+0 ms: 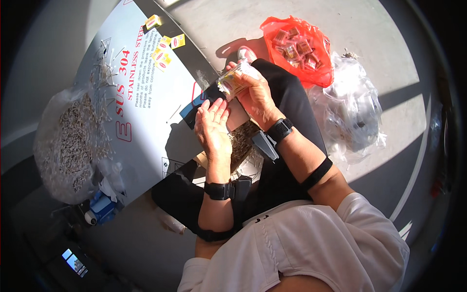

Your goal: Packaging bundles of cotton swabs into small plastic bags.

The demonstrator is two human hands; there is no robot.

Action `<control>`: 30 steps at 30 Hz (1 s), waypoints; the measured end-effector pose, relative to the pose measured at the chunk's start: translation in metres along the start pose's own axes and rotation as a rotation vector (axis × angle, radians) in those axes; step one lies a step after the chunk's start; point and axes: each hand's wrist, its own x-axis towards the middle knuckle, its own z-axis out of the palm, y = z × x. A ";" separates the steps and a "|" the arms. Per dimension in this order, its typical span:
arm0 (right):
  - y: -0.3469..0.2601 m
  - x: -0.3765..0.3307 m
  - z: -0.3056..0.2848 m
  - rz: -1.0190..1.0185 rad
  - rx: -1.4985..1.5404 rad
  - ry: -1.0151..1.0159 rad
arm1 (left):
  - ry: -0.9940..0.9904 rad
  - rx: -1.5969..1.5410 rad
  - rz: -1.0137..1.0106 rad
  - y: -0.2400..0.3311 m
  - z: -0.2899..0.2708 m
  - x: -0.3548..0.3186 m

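Note:
Out over my lap, my right hand (pixel 259 95) grips a small clear packet (pixel 231 85) with yellow on it, at the table's near edge. Its contents are too small to make out. Just below and left of the packet, my left hand (pixel 214 127) is held palm up, fingers stretched, with nothing in it. Between my forearms, partly hidden, lies a heap of thin brownish sticks (pixel 242 138). Yellow-and-red labelled small packs (pixel 161 57) lie on the table's far part, along with a yellow box (pixel 153 22).
The table (pixel 146 131) is covered in printed white film. A clear bag of thin pale sticks (pixel 73 141) rests at its left, loose sticks (pixel 104 73) beside it. On the floor at right are a red bag (pixel 301 51) of small packs and clear plastic bags (pixel 348 109).

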 end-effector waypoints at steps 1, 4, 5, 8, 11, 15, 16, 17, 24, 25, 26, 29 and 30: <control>0.003 0.002 0.000 -0.018 0.002 -0.007 | -0.008 0.015 0.000 0.001 0.001 0.000; 0.007 0.001 -0.001 -0.028 0.000 0.000 | 0.001 -0.050 -0.050 0.004 0.003 0.001; 0.007 0.000 0.000 -0.019 -0.004 0.016 | 0.003 -0.051 -0.050 0.004 0.003 0.000; 0.009 -0.002 0.001 0.000 -0.019 0.010 | -0.054 -0.113 -0.042 0.001 0.010 -0.002; 0.010 -0.002 0.001 -0.004 -0.046 0.018 | -0.107 -0.128 -0.062 -0.001 0.014 0.003; 0.011 -0.002 -0.001 -0.018 -0.046 0.041 | -0.085 -0.060 -0.063 0.007 0.010 0.010; 0.012 -0.002 -0.001 -0.020 -0.071 0.015 | -0.085 -0.061 -0.057 0.007 0.009 0.012; 0.013 -0.002 -0.001 -0.022 -0.097 -0.011 | -0.031 -0.068 -0.010 0.007 0.009 0.013; 0.006 0.009 -0.002 -0.065 0.042 0.043 | -0.133 -0.161 0.035 0.006 0.019 0.006; 0.007 0.010 -0.001 -0.063 0.043 0.039 | -0.143 -0.161 0.082 0.003 0.021 0.004; 0.008 0.010 0.000 -0.054 0.033 0.034 | -0.142 -0.161 0.085 0.000 0.022 0.004; 0.008 0.010 -0.002 -0.049 0.014 0.030 | -0.067 0.165 0.191 -0.006 0.026 0.000; 0.008 0.011 -0.003 -0.049 0.005 0.032 | -0.069 0.166 0.190 -0.007 0.027 -0.001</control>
